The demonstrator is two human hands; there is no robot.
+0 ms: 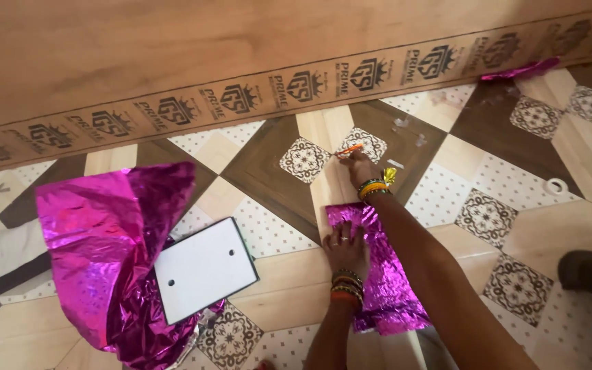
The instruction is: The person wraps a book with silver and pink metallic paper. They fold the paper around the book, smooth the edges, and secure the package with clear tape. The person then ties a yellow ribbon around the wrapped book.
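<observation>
Pressing flat on a small magenta foil-wrapped packet (381, 274), the left hand (345, 248) lies palm down w/ fingers spread, grip released, nothing held; bangles sit at its wrist. Packet lies on the patterned tile floor (515, 171), toward the near edge, a bit right of middle, its long side running away from the person. Right hand (359, 166) reaches across the packet's far end to the floor beyond it, grip pinched on a thin orange stick-like tool (349, 149), whose tip rests on a pale ornamental tile; what kind of tool it is, can't tell. Yellow and green bangles on that wrist too. Left of the packet, apart from it, a white rectangular board (203, 268) w/ two small holes lies tilted on the floor, one corner over a big crumpled sheet of magenta foil (104, 240) that spreads toward the floor's left edge. Along the far edge runs a long wooden plank (173, 55) w/ printed marks. Small white tape ring (555, 185) lies near the right edge; dark shoe (590, 270) at the near right corner.
</observation>
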